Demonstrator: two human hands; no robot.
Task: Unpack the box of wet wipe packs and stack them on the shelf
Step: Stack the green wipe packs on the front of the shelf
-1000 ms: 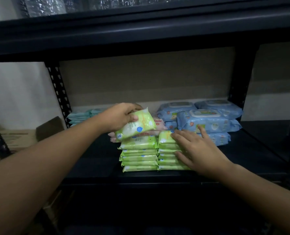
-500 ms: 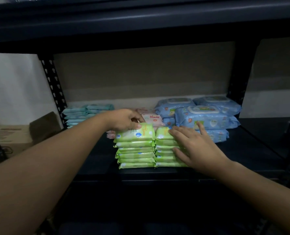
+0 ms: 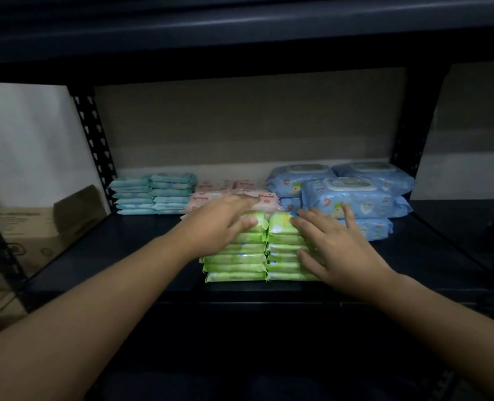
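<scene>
Two side-by-side stacks of green wet wipe packs stand at the front of the dark shelf (image 3: 118,264): the left stack (image 3: 235,259) and the right stack (image 3: 283,250). My left hand (image 3: 219,224) lies flat on top of the left stack, fingers straight, thumb against the top pack's front edge. My right hand (image 3: 335,247) rests with spread fingers on the top and front of the right stack. Neither hand grips a pack.
Behind the green stacks lie pink packs (image 3: 234,195). Teal packs (image 3: 156,193) are stacked at the back left, large blue lidded packs (image 3: 352,195) at the back right. A cardboard box (image 3: 31,227) stands left of the perforated shelf post (image 3: 95,146). The upper shelf (image 3: 240,30) hangs low overhead.
My left hand set the green pack it held onto the left stack and now lies flat on it. My right hand stayed on the right stack.
</scene>
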